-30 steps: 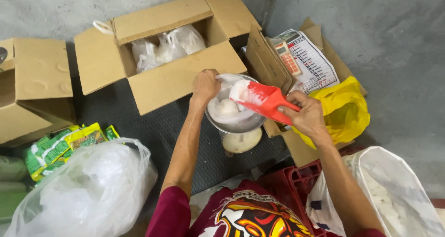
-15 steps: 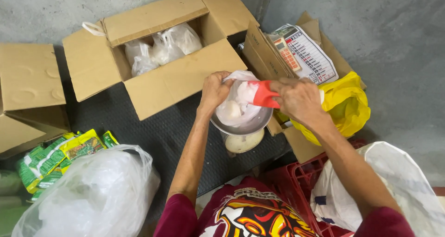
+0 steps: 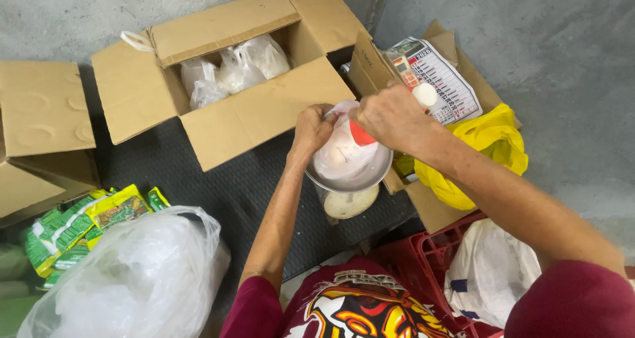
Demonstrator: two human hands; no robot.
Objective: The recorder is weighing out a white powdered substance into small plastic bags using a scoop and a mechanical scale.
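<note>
My left hand [image 3: 312, 127] grips the rim of a small clear plastic bag [image 3: 337, 156] that sits in a metal bowl [image 3: 380, 169] on a small scale [image 3: 349, 202]. White powder or lumps lie in the bag. Over the bag's mouth my right hand [image 3: 393, 118] holds a red scoop [image 3: 361, 134], tipped down into it, with its white handle end [image 3: 425, 94] sticking out past my fingers.
An open cardboard box [image 3: 258, 113] with several filled clear bags [image 3: 235, 70] stands behind the scale. Another box [image 3: 40, 133] is at the left. Green packets [image 3: 86, 222] and a big clear bag [image 3: 132, 278] lie front left. Right: a yellow bag [image 3: 486, 146], a printed calendar sheet [image 3: 436, 73], a red crate [image 3: 423, 258].
My right hand has swung the red scoop from the right side of the bowl to over the bag's mouth and tipped it down. My left hand has shifted its hold on the bag's rim.
</note>
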